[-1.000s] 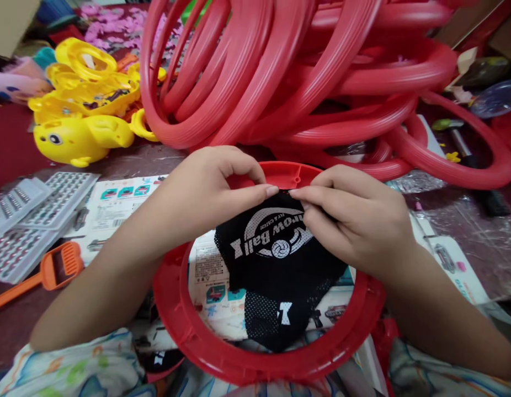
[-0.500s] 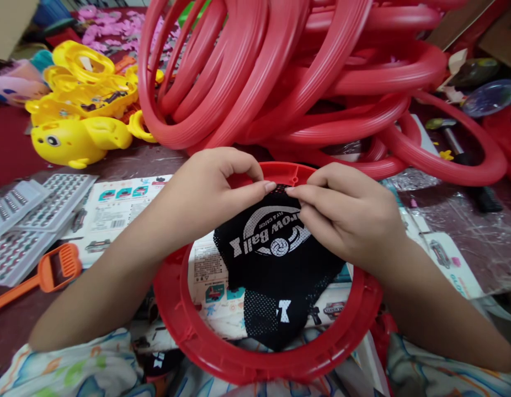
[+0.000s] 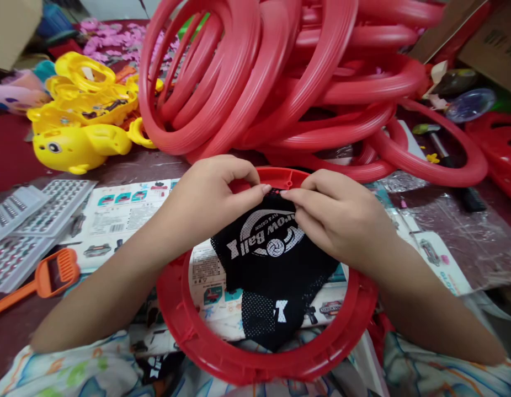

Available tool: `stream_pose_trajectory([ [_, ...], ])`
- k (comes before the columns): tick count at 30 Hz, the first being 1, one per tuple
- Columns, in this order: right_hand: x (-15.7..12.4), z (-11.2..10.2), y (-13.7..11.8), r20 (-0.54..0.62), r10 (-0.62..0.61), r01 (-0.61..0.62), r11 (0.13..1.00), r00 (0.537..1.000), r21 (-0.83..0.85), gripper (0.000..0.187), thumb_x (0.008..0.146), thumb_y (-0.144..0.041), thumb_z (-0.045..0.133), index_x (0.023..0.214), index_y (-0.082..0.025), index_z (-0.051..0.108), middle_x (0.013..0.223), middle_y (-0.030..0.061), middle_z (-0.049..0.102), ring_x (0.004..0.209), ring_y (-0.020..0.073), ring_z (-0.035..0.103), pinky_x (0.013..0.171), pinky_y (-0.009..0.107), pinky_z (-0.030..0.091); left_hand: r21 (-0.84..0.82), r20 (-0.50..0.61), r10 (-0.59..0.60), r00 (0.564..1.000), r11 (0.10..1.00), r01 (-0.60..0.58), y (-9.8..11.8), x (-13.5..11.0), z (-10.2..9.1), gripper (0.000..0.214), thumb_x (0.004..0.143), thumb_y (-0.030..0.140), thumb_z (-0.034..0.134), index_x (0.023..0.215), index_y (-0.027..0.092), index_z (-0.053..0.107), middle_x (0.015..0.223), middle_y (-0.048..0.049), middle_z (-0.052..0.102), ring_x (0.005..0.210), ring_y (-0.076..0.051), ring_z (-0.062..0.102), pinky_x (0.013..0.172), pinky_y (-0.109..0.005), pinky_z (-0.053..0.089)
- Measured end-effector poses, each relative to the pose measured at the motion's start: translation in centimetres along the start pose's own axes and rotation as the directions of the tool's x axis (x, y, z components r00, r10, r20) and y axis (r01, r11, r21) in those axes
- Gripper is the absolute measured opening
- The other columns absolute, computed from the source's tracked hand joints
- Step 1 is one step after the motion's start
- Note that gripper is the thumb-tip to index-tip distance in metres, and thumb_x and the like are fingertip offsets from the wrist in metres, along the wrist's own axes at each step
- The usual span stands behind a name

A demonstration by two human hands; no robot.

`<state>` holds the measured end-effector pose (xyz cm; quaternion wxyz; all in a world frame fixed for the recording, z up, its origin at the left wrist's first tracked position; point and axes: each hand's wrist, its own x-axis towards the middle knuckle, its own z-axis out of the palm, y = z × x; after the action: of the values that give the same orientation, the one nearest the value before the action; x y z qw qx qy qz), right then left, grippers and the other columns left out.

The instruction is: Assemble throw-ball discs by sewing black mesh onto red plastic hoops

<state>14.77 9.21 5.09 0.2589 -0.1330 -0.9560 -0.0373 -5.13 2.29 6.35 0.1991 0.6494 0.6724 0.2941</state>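
Observation:
A red plastic ring (image 3: 255,368) with a channel around it lies flat before me. Across its opening hangs a black mesh net (image 3: 264,275) with white printed lettering and a ball picture. At the ring's far side, my left hand (image 3: 222,193) pinches the net's top edge between thumb and fingers. Close beside it, my right hand (image 3: 334,215) pinches the same edge, the fingertips nearly meeting those of the left. The edge lies against the ring's inner rim; whether it is fastened there is hidden by my fingers.
Large red hoops (image 3: 247,82) are heaped behind the ring. To the left are yellow toy shells (image 3: 81,143), trays of small metal parts (image 3: 52,207) and an orange toy shovel (image 3: 52,275). Printed cardboard (image 3: 115,220) lies under the ring. A hammer-like tool (image 3: 441,146) rests at right.
Both hands keep their pinch on the net's edge, with only slight finger movement. The view has shifted a little, so the hoops and the table items appear slightly displaced.

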Motion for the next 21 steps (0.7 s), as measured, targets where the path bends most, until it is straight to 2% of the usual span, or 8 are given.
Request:
stream_pose_trajectory([
  [4,0.4,-1.0,0.2,-0.062,0.005,-0.003,1.0,0.998,0.023,0.026,0.092,-0.017,0.055,0.111,-0.002,0.067,0.083,0.01,0.067,0.077,0.0213,0.059,0.076,0.036,0.05,-0.121,-0.002,-0.009,1.0,0.993,0.009,0.1,-0.4,-1.0,0.018,0.084,0.036,0.064,0.077,0.02,0.068,0.065,0.0032,0.061,0.062,-0.012,0.054,0.059,-0.024,0.041],
  [7,1.1,-2.1,0.1,-0.071,0.004,-0.001,0.999,0.997,0.044,0.028,0.091,-0.017,0.058,0.115,-0.004,0.065,0.081,0.0072,0.068,0.079,0.0212,0.059,0.079,0.037,0.049,-0.107,-0.059,-0.013,0.998,0.994,0.007,0.1,-1.2,-2.5,0.02,0.083,0.041,0.066,0.083,0.021,0.067,0.072,0.0019,0.064,0.067,-0.013,0.057,0.059,-0.025,0.044],
  [9,1.7,-2.6,-0.2,-0.072,0.034,-0.027,0.995,0.997,0.094,0.028,0.09,-0.017,0.059,0.115,-0.007,0.064,0.082,0.0051,0.069,0.079,0.0189,0.061,0.078,0.033,0.049,-0.052,-0.074,0.001,0.997,0.999,-0.004,-0.2,-1.8,-3.9,0.036,0.08,0.048,0.068,0.107,0.025,0.063,0.088,0.0,0.066,0.077,-0.016,0.061,0.063,-0.025,0.048],
  [11,2.2,-2.9,-0.6,-0.069,0.057,-0.045,0.985,0.996,0.166,0.027,0.09,-0.016,0.06,0.116,-0.01,0.064,0.083,0.0028,0.07,0.078,0.0161,0.062,0.075,0.03,0.049,0.026,-0.009,0.019,1.0,1.0,-0.018,-0.6,-2.1,-5.2,0.067,0.079,0.052,0.068,0.137,0.032,0.043,0.103,-0.001,0.064,0.087,-0.018,0.064,0.068,-0.025,0.051],
  [12,2.4,-2.9,-0.8,-0.068,0.062,-0.046,0.977,0.996,0.207,0.026,0.09,-0.016,0.06,0.116,-0.012,0.064,0.084,0.0019,0.07,0.077,0.0152,0.063,0.073,0.029,0.049,0.07,0.044,0.03,0.999,0.997,-0.033,-0.8,-2.1,-5.9,0.076,0.079,0.053,0.067,0.144,0.035,0.034,0.107,-0.0011,0.064,0.09,-0.019,0.065,0.069,-0.026,0.052],
  [14,2.7,-2.5,-1.2,-0.074,0.064,-0.04,0.958,0.995,0.283,0.025,0.09,-0.017,0.06,0.115,-0.014,0.064,0.084,0.0014,0.071,0.078,0.0148,0.064,0.073,0.029,0.049,0.154,0.157,0.037,0.987,0.986,-0.062,-0.9,-1.9,-6.8,0.07,0.081,0.055,0.064,0.143,0.037,0.039,0.11,-0.0006,0.066,0.092,-0.019,0.066,0.072,-0.026,0.052],
  [17,2.7,-1.6,-1.5,-0.099,0.07,-0.031,0.937,0.993,0.348,0.024,0.089,-0.015,0.059,0.112,-0.015,0.065,0.087,0.0028,0.072,0.079,0.0155,0.065,0.078,0.031,0.049,0.177,0.247,0.004,0.969,0.983,-0.05,-0.6,-1.3,-7.4,0.046,0.08,0.055,0.061,0.118,0.029,0.062,0.106,-0.0003,0.069,0.09,-0.019,0.066,0.07,-0.023,0.05],
  [21,2.4,-0.7,-1.3,-0.088,0.169,-0.118,0.903,0.982,0.412,0.027,0.087,-0.014,0.057,0.113,-0.019,0.065,0.092,0.0023,0.072,0.079,0.0153,0.065,0.075,0.031,0.05,0.049,0.228,0.083,0.97,0.994,-0.096,0.4,-1.1,-6.8,0.046,0.081,0.047,0.063,0.123,0.029,0.054,0.106,0.0006,0.066,0.087,-0.015,0.064,0.068,-0.02,0.049],
])
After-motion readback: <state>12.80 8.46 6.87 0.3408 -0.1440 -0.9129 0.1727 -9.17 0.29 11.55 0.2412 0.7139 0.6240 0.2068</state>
